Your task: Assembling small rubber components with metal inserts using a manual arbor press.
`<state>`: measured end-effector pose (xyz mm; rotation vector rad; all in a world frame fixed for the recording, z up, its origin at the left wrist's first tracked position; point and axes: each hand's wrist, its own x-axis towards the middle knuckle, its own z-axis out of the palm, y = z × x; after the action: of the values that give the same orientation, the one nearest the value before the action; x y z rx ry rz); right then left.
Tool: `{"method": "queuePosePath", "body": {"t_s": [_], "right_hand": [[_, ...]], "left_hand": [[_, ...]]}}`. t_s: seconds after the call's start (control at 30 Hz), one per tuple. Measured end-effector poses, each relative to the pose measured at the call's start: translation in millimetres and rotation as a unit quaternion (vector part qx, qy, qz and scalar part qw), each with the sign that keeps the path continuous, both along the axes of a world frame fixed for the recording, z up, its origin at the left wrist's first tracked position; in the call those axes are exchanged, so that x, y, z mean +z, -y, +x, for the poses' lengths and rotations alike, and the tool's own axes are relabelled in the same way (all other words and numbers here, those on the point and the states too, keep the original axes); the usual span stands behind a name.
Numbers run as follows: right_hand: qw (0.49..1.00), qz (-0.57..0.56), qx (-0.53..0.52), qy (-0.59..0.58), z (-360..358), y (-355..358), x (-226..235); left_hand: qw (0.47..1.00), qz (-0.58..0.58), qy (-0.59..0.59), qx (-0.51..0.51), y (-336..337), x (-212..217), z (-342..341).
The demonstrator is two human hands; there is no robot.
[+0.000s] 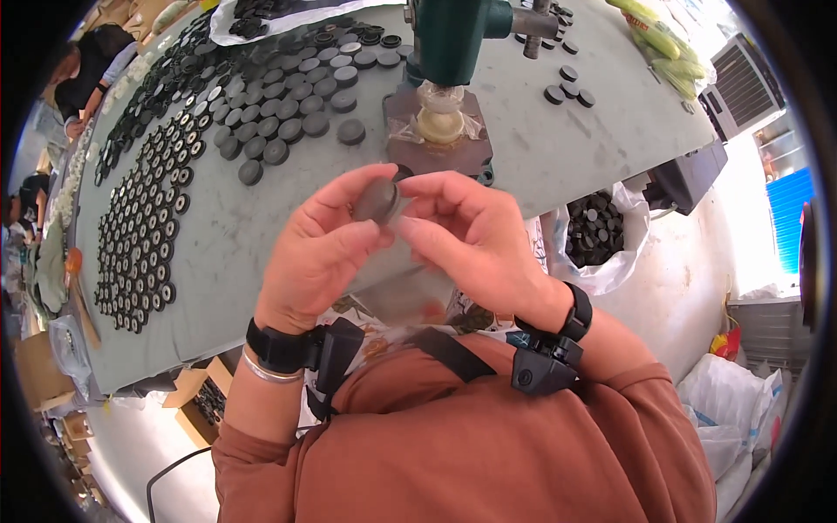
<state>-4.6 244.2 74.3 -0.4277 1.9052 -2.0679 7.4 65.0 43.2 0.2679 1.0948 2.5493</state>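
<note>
A dark grey round cap (377,202) is tilted on edge between my two hands, just in front of a green bench press (453,44). My left hand (327,235) pinches it between thumb and fingers. The curled thumb and fingertips of my right hand (462,231) meet at its right edge. Beyond the hands, the press's base (436,155) carries a pale yellow round die (440,126) under a clear upper piece. Similar dark caps (292,131) lie loosely grouped left of the press. Rows of black discs with pale ringed centres (139,253) cover the table's left side.
The grey-green table (235,279) also holds a few caps (569,87) right of the press and bagged corn (667,52) at the far right. Beside its right edge stands a white bag of dark caps (602,231). A cardboard box (200,397) sits lower left; another person (91,70) is far left.
</note>
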Motion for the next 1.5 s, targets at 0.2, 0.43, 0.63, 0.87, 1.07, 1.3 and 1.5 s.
{"method": "queuePosePath", "body": {"t_s": [0.2, 0.43, 0.63, 0.87, 1.07, 1.3, 1.5], "right_hand": [[0.994, -0.081, 0.026, 0.066, -4.9, -3.4, -12.5], [0.986, -0.101, 0.083, 0.104, -21.3, 20.5, -34.3], [0.985, 0.011, 0.153, 0.074, -27.1, 33.8, -53.0], [0.976, 0.048, 0.196, 0.080, -16.7, 55.9, -70.0], [0.979, 0.076, 0.149, -0.115, -37.1, 76.8, -55.1], [0.975, -0.018, 0.215, 0.052, -50.5, 80.6, -71.9], [0.952, -0.052, 0.213, 0.214, -67.9, 87.4, -65.8]], "left_hand": [[0.898, -0.357, -0.182, 0.183, -15.2, 6.2, 7.3], [0.756, -0.546, -0.246, 0.264, -5.0, 2.4, 16.1], [0.722, -0.604, -0.242, 0.234, 11.3, -18.4, 23.7], [0.713, -0.617, -0.236, 0.235, 25.0, -28.5, 35.0], [0.664, -0.615, -0.314, 0.287, 42.3, -24.5, 14.0], [0.658, -0.628, -0.318, 0.265, 49.4, -30.5, 5.8], [0.704, -0.620, -0.240, 0.249, 60.3, -37.4, -3.3]]}}
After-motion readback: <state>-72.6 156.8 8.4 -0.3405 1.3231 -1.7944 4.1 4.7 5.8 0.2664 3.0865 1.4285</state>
